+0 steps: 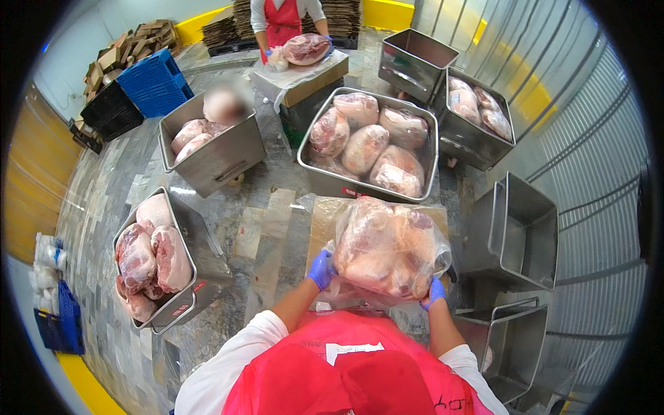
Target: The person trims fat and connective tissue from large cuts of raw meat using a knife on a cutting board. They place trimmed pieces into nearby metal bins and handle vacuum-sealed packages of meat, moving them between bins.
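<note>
A large clear plastic bag of raw meat (380, 249), pale pink with reddish patches, is right in front of my apron. My left hand (321, 270), in a blue-purple glove, is closed on the bag's left side. On its lower right corner, my right hand (434, 292), gloved alike, grips the loose plastic. Beneath the bag shows a brown cardboard surface (319, 225). Just beyond it stands a steel bin (302, 169) with several bagged meat pieces (364, 149). The undersides of the bag and of my fingers are hidden.
Meat-filled steel bins stand at left (200, 294), far left (235, 155) and far right (477, 149). Bins (522, 232) (515, 346) line my right side. Across the room a co-worker (282, 24) handles meat (306, 50) on a box. Blue pallets (153, 83) lean far left.
</note>
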`<state>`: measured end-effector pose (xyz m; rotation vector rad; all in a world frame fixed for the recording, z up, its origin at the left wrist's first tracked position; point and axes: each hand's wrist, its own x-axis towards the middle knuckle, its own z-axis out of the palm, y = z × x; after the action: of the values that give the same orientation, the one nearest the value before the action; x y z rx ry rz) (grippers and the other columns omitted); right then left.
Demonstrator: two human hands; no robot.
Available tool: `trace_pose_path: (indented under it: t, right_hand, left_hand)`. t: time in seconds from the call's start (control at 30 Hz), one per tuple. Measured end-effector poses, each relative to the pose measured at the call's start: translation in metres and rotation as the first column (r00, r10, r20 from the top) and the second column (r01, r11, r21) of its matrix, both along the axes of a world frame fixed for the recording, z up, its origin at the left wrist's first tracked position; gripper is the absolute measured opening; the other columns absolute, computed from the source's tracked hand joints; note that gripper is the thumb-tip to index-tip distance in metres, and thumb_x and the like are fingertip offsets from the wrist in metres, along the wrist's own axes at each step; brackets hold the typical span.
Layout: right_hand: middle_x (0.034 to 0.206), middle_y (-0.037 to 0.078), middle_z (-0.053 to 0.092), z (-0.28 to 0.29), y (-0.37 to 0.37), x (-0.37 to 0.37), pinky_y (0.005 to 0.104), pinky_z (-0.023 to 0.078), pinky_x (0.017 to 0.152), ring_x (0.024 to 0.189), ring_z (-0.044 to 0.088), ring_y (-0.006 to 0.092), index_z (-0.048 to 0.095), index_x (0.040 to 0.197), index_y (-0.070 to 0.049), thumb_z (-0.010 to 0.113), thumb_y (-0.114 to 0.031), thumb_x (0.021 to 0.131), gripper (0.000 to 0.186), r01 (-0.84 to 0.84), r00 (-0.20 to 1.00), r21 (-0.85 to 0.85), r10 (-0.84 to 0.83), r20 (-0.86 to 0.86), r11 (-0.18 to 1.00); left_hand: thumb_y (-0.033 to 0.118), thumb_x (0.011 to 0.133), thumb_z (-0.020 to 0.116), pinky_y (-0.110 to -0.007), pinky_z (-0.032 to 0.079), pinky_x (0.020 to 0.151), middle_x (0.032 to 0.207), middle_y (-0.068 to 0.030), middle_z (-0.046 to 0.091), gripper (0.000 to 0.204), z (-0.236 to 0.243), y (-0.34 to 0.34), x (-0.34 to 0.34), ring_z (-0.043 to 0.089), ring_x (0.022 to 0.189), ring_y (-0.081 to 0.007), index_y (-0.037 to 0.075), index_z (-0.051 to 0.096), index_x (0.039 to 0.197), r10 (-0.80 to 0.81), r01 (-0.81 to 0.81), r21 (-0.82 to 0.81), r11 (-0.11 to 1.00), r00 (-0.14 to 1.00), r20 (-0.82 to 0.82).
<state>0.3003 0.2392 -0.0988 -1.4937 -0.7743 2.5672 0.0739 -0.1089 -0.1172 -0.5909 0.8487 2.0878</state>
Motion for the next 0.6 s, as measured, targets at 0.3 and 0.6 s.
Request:
trace_pose_path:
  t: [0.3,0.6]
  right_hand:
    - [0.138,0.011,0.06,0.048,0.016,-0.031,0.049,0.047,0.107,0.125,0.057,0.0332,0.057,0.139,-0.011,0.044,-0.044,0.103,0.05,-0.235,0.966,-0.108,0.22,-0.139,0.966]
    - [0.145,0.012,0.056,0.034,0.069,-0.075,0.0485,0.043,0.112,0.131,0.053,0.0328,0.05,0.146,-0.009,0.039,-0.049,0.104,0.06,-0.473,0.868,-0.039,0.458,-0.191,0.88]
  left_hand:
    - [0.024,0.098,0.058,-0.032,0.054,0.078,0.104,-0.0075,0.072,0.028,0.019,-0.022,0.043,0.066,0.088,-0.0174,0.006,0.069,0.117,-0.438,0.354,-0.365,0.861,0.881,-0.179]
    - [0.024,0.094,0.066,-0.038,0.052,0.092,0.118,-0.0065,0.072,0.037,0.017,-0.004,0.089,0.065,0.103,-0.0196,0.009,0.069,0.128,-0.664,0.222,-0.703,0.675,0.599,-0.448]
